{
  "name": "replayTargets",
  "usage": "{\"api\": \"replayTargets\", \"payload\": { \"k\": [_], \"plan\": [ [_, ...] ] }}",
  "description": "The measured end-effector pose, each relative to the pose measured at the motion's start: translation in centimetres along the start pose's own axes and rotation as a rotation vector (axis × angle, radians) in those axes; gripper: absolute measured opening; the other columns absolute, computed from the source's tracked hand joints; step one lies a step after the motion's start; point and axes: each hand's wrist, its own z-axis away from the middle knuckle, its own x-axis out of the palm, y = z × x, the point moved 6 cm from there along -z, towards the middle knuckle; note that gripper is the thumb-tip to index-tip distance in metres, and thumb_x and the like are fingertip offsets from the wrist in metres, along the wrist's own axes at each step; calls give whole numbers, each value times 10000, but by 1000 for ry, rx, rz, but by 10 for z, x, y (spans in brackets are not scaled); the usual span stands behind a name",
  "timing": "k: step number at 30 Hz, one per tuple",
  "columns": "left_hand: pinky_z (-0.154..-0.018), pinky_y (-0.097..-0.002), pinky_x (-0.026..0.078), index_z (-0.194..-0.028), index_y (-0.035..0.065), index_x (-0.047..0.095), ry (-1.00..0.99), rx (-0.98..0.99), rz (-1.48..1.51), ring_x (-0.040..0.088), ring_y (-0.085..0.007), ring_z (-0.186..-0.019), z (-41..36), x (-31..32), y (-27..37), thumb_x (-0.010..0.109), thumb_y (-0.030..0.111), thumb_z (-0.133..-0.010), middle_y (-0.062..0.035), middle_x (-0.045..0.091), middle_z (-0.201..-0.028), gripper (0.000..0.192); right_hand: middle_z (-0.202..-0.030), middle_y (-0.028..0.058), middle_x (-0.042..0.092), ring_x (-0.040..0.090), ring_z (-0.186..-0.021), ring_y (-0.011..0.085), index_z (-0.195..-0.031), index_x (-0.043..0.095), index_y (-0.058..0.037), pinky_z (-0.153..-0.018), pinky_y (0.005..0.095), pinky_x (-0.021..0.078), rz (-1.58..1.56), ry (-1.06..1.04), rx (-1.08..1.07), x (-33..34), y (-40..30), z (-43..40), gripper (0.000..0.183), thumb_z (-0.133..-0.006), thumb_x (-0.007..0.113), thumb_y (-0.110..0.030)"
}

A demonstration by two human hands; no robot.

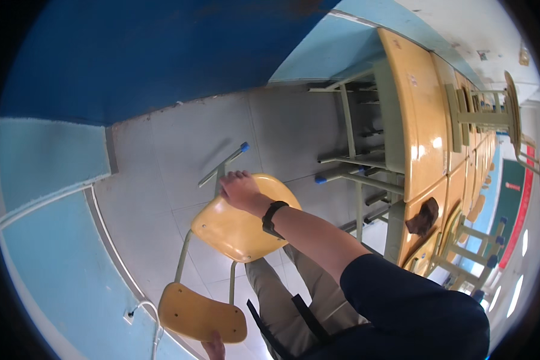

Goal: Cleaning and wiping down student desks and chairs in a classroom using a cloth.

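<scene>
A chair with a yellow wooden seat (247, 234) and pale green metal legs is in front of my body. Fingers of my right hand (240, 191), on the arm with a black wristband, curl over the seat's far edge near a leg. My left hand (214, 347) is at the lower edge of the chair's wooden backrest (202, 312); only part of it shows, and the backrest hides some fingers. A foot bar (225, 163) with a blue end cap sticks out beyond the seat. Whether it touches the floor I cannot tell.
Yellow-topped desks (420, 117) run in rows to the right, with upturned chairs (470, 252) on some. A brown cloth-like item (424, 217) lies on one desk. A white cable (150, 310) runs from a wall socket (128, 317). Blue walls (58, 243) border the grey tiled floor (162, 148).
</scene>
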Motion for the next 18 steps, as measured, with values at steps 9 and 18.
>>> {"api": "replayTargets", "payload": {
  "k": [9, 18],
  "plan": [
    [-905, -382, 499, -1234, -39, 558, 27, -239, 223, 619, -250, -1042, 27, 47, -22, 705, 151, -886, -149, 632, -1133, 422, -1189, 123, 689, 655, -1102, 328, -1166, 682, -73, -912, 447, 516, -81, -719, 415, 40, 35, 23, 472, -800, 673, -370],
    [-914, -385, 495, -1230, -40, 546, 9, -194, 194, 616, -277, -1053, 57, 87, -38, 713, 99, -851, -158, 628, -1121, 437, -1287, 173, 629, 604, -1192, 361, -1272, 588, -13, -957, 465, 504, -189, -631, 568, 119, 64, 70, 702, -734, 768, -427]
  ]
}}
